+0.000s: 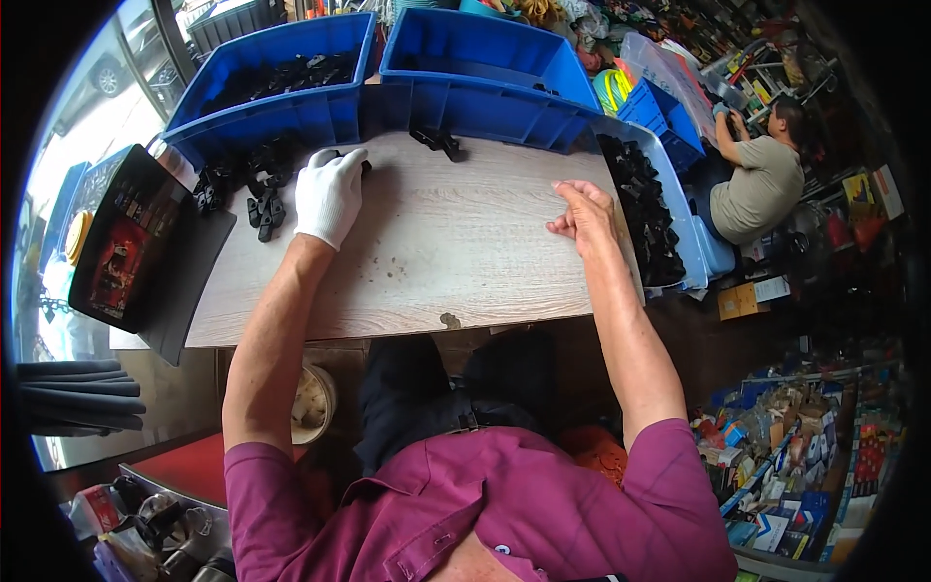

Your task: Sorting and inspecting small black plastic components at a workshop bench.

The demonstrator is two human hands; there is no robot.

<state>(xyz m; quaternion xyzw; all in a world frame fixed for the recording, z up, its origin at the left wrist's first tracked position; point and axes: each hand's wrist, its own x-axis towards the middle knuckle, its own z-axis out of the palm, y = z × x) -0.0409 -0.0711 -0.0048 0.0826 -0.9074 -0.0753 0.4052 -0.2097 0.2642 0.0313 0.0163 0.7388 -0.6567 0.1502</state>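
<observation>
My left hand (pixel 328 202), in a white knitted glove, is closed over the far left of the wood-grain table (pixel 465 257). A bit of black plastic part (pixel 366 168) shows beside its fingertips; the glove hides the rest. Just left of the glove lie several small black plastic parts (pixel 265 211), some heaped together. One black part (pixel 438 143) lies apart at the table's far edge, between my hands. My bare right hand (pixel 588 213) is over the right side with its fingers curled in, and I see nothing in it.
Two blue bins stand behind the table; the left bin (pixel 281 121) holds many black parts, the right bin (pixel 485 107) only a few. A pale blue tub (pixel 690 254) of black parts adjoins the right edge. A dark printed box (pixel 131 242) stands left. Another person (pixel 761 175) sits at far right.
</observation>
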